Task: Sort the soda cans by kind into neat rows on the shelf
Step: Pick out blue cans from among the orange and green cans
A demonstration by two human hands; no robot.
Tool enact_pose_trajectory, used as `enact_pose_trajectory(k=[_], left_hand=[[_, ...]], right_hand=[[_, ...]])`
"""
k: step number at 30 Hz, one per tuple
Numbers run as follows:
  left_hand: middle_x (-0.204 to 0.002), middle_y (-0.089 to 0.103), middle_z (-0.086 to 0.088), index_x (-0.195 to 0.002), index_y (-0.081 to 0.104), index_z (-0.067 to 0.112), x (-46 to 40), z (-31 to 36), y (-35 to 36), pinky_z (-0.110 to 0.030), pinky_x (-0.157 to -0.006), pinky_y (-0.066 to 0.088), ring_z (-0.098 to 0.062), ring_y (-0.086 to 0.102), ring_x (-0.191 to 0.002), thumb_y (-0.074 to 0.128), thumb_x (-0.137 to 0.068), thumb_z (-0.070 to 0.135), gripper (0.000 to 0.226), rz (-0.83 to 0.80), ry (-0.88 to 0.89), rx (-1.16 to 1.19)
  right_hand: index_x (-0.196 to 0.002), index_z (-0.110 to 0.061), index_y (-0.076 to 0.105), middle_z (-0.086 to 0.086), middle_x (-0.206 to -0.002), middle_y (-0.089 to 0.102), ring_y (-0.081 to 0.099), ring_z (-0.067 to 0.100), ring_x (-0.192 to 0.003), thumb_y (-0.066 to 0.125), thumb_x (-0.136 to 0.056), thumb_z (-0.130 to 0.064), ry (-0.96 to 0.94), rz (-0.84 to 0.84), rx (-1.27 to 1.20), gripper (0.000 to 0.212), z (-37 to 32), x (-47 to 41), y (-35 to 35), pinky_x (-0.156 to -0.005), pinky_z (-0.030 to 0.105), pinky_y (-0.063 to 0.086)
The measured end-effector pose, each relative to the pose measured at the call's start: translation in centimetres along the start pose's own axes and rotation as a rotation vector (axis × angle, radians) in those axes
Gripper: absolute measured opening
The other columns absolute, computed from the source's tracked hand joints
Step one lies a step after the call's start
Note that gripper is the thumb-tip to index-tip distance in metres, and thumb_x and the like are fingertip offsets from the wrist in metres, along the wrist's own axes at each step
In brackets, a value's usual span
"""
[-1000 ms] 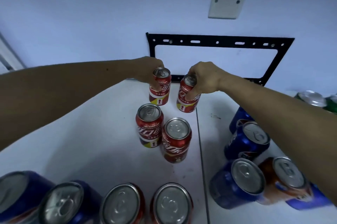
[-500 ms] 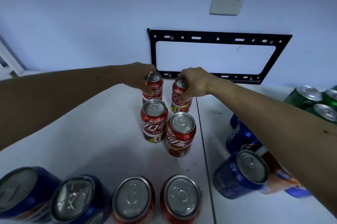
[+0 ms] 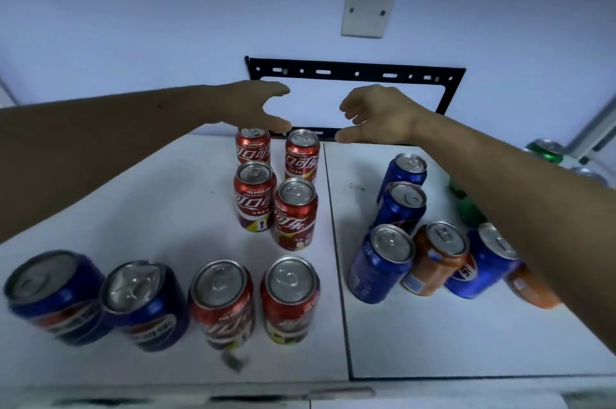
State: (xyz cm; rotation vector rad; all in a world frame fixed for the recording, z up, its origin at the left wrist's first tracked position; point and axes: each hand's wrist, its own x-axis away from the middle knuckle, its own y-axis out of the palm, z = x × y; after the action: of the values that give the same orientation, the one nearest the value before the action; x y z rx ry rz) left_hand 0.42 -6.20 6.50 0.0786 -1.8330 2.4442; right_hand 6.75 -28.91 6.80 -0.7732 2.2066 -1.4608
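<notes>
Hands, left (image 3: 248, 105) and right (image 3: 378, 115), spread wide, each grip empty above rear red cans (image 3: 301, 155).

1. The white shelf (image 3: 166, 208) has a dark seam running front to back.
2. Left of the seam: six red cans (image 3: 255, 197) upright in two columns, two blue cans (image 3: 143, 305) at front left.
3. Right: blue cans (image 3: 401, 205), orange cans (image 3: 436, 258), green cans (image 3: 546, 150) farther right.
</notes>
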Motion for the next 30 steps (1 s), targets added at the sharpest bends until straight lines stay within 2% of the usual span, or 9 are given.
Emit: enact_pose_trajectory(k=[5,8,14,17,19,23,25,27,30], left_hand=[[-0.157,0.023,0.002,-0.149,0.023,0.024,3.3,3.8,0.8,-0.026,-0.104,0.024,-0.018,0.025,-0.142,0.054,-0.085,0.055,0.078,0.028,0.024,0.078],[-0.157,0.022,0.004,-0.149,0.023,0.025,5.4,5.9,1.9,-0.026,-0.104,0.025,-0.015,0.024,-0.142,0.053,-0.083,0.06,0.08,0.056,0.041,0.146],[-0.154,0.03,0.004,-0.147,0.028,0.022,9.8,10.0,4.7,-0.028,-0.104,0.031,-0.012,0.033,-0.136,0.054,-0.077,0.064,0.085,0.075,0.066,0.217],[-0.153,0.031,0.004,-0.148,0.028,0.024,11.1,11.6,6.1,-0.03,-0.108,0.028,-0.016,0.032,-0.138,0.053,-0.073,0.069,0.09,0.048,0.078,0.141],[-0.155,0.027,0.002,-0.149,0.023,0.023,11.6,12.6,7.0,-0.026,-0.106,0.028,-0.018,0.032,-0.138,0.059,-0.079,0.06,0.087,0.028,0.098,0.088],[-0.156,0.025,-0.003,-0.15,0.019,0.017,11.9,14.2,8.9,-0.028,-0.106,0.029,-0.021,0.031,-0.139,0.065,-0.08,0.051,0.091,0.011,0.121,0.003],[-0.155,0.027,-0.006,-0.151,0.017,0.016,11.8,14.9,9.9,-0.027,-0.101,0.031,-0.023,0.034,-0.137,0.069,-0.079,0.048,0.095,0.009,0.12,-0.025],[-0.156,0.024,-0.008,-0.151,0.015,0.013,11.7,15.6,10.8,-0.031,-0.105,0.03,-0.024,0.031,-0.138,0.073,-0.075,0.045,0.101,0.005,0.113,-0.069],[-0.151,0.031,-0.014,-0.147,0.019,0.009,11.3,16.4,11.9,-0.039,-0.106,0.034,-0.028,0.036,-0.135,0.078,-0.071,0.043,0.102,0.004,0.096,-0.145]], right_hand=[[-0.125,-0.016,0.057,-0.002,-0.118,0.062,0.059,0.013,-0.103,0.078,-0.076,-0.037,-0.016,0.011,0.01,0.058,1.3,5.3,-1.8,-0.087,0.023,0.043],[-0.125,-0.016,0.057,-0.002,-0.119,0.063,0.06,0.014,-0.103,0.078,-0.077,-0.038,-0.031,0.009,0.003,0.057,2.2,8.2,-2.3,-0.087,0.025,0.043],[-0.124,-0.014,0.059,0.001,-0.119,0.064,0.061,0.017,-0.107,0.079,-0.075,-0.037,-0.027,-0.009,-0.032,0.057,3.4,13.6,-2.5,-0.098,0.033,0.047],[-0.121,-0.015,0.06,0.0,-0.117,0.064,0.06,0.016,-0.106,0.08,-0.074,-0.037,-0.006,-0.014,-0.038,0.057,4.0,16.1,-2.5,-0.097,0.032,0.047],[-0.123,-0.016,0.059,0.0,-0.119,0.064,0.06,0.016,-0.105,0.08,-0.073,-0.037,0.014,-0.012,-0.013,0.058,4.5,17.6,-2.4,-0.093,0.03,0.047],[-0.127,-0.015,0.056,0.001,-0.124,0.062,0.06,0.017,-0.106,0.084,-0.07,-0.032,0.076,-0.013,-0.017,0.065,6.1,20.2,-2.3,-0.09,0.03,0.048],[-0.128,-0.015,0.055,0.002,-0.126,0.061,0.059,0.017,-0.109,0.085,-0.068,-0.029,0.103,-0.006,0.0,0.068,7.0,21.5,-1.8,-0.093,0.032,0.049],[-0.131,-0.014,0.053,0.004,-0.13,0.059,0.058,0.019,-0.115,0.086,-0.066,-0.029,0.121,0.005,0.039,0.074,7.9,22.4,-1.2,-0.098,0.035,0.047],[-0.136,-0.016,0.047,0.004,-0.136,0.054,0.053,0.023,-0.121,0.087,-0.064,-0.028,0.143,0.014,0.092,0.083,9.5,23.2,-0.5,-0.092,0.028,0.041]])
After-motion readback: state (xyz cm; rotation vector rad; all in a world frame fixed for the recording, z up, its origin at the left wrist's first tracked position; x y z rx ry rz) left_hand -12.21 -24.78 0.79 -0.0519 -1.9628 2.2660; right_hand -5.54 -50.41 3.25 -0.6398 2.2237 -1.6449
